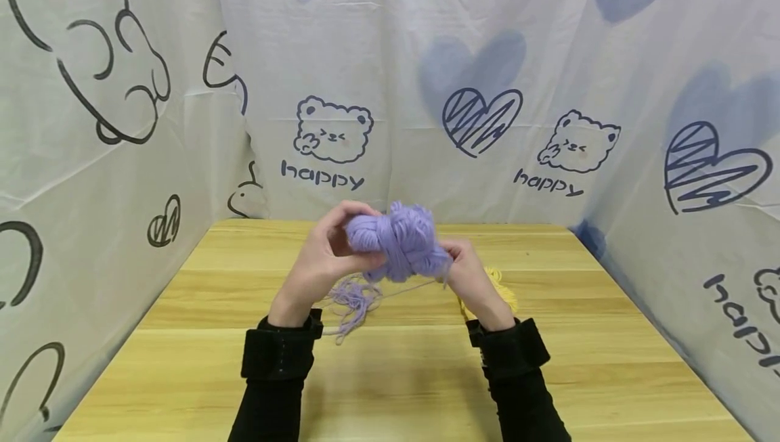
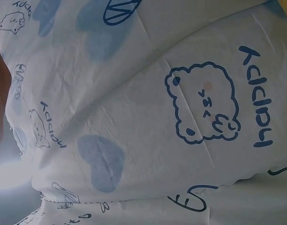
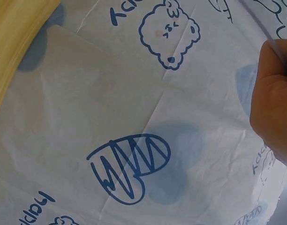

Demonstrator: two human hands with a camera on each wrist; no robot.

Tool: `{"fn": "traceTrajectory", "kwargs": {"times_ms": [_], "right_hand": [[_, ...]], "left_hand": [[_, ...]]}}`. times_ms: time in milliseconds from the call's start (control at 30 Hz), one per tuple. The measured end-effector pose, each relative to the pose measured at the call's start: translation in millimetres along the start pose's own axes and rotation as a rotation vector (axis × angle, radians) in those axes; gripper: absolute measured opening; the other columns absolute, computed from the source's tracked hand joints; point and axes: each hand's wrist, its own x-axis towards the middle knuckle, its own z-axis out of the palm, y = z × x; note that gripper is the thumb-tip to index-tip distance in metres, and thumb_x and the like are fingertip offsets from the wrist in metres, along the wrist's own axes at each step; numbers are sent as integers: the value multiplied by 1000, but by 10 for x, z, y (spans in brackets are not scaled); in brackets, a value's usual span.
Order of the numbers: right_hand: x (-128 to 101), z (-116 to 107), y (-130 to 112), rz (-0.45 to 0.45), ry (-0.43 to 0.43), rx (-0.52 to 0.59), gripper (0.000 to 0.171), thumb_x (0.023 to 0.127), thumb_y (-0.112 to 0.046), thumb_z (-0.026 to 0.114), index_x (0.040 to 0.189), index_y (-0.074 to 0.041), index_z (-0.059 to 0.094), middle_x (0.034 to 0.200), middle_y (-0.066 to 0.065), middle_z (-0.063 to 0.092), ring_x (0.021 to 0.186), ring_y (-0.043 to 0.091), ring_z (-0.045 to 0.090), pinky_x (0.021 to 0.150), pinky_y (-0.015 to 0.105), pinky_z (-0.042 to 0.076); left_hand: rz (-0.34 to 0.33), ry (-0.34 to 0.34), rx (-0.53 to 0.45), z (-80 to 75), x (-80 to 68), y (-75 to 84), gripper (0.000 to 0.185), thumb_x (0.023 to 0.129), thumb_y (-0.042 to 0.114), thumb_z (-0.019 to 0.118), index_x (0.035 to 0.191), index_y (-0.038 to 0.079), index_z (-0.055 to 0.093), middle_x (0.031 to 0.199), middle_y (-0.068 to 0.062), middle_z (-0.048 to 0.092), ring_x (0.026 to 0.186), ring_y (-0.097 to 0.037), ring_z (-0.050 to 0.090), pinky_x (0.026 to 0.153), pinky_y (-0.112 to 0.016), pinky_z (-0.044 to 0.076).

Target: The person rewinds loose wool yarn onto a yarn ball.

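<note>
A bundle of lilac yarn [image 1: 399, 242] is held up above the table, wound with strands around its middle. My left hand [image 1: 326, 259] grips its left end, fingers over the top and thumb below. At its right side is my right hand [image 1: 469, 276], the fingers curled in and pinching a yarn strand [image 1: 414, 288]; that strand runs left to a loose lilac tangle [image 1: 355, 298] on the table. In the right wrist view the strand [image 3: 258, 21] crosses my right hand [image 3: 277, 101]. Only a sliver of my left hand [image 2: 0, 93] shows in the left wrist view.
Yellow yarn [image 1: 502, 293] lies on the wooden table [image 1: 390, 374] behind my right wrist, partly hidden by it. White cloth walls [image 1: 390, 56] printed with hearts and bears stand at the back and both sides of the table.
</note>
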Motion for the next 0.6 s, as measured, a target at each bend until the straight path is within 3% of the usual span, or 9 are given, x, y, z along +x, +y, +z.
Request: {"fn": "traceTrajectory", "kwargs": {"times_ms": [100, 167, 233, 333, 400, 500, 600], "right_hand": [[-8, -2, -9, 21, -44, -36, 21, 92, -7, 57, 73, -10, 65, 58, -9, 48, 50, 8, 29, 51, 23, 30], [-24, -9, -36, 15, -79, -64, 17, 94, -14, 60, 85, -4, 71, 64, -6, 58, 52, 8, 28, 53, 25, 30], [-52, -21, -79, 7, -111, -88, 20, 94, -19, 61, 98, -3, 73, 80, 1, 70, 55, 7, 43, 57, 24, 39], [-107, -46, -156, -7, -130, -115, 22, 94, -21, 62, 101, -4, 73, 95, 11, 73, 74, 8, 61, 71, 24, 51], [-143, -64, -207, -26, -137, -119, 20, 93, -20, 62, 102, -5, 73, 98, 11, 72, 82, 10, 63, 76, 25, 53], [-192, -92, -277, -71, -140, -119, 17, 93, -18, 62, 102, -6, 72, 94, 5, 70, 73, 12, 54, 69, 25, 48], [-224, -108, -318, -115, -125, -120, 15, 93, -14, 62, 100, -5, 71, 87, -3, 68, 67, 13, 44, 62, 26, 41]], "left_hand": [[13, 101, -7, 4, 4, 9, 52, 75, -11, 70, 119, 10, 52, 116, -3, 58, 104, -18, 60, 93, -31, 54], [29, 159, 7, 7, 14, 10, 51, 76, -11, 70, 120, 8, 50, 115, -4, 57, 105, -19, 60, 93, -31, 55], [43, 208, 42, 8, 28, 5, 51, 77, -10, 70, 121, 5, 49, 116, -4, 55, 107, -19, 59, 92, -31, 55], [59, 260, 114, 11, 50, -5, 51, 77, -8, 71, 122, 2, 48, 117, -5, 55, 108, -21, 59, 92, -32, 56], [69, 273, 173, 11, 64, -22, 51, 76, -8, 72, 121, 1, 49, 117, -6, 55, 108, -20, 58, 92, -33, 56], [75, 255, 272, 15, 76, -51, 50, 74, -8, 74, 118, 2, 52, 118, -9, 56, 106, -19, 56, 90, -35, 55], [60, 191, 398, 26, 74, -98, 53, 70, -7, 76, 118, 4, 55, 119, -10, 59, 106, -20, 56, 88, -38, 55]]}}
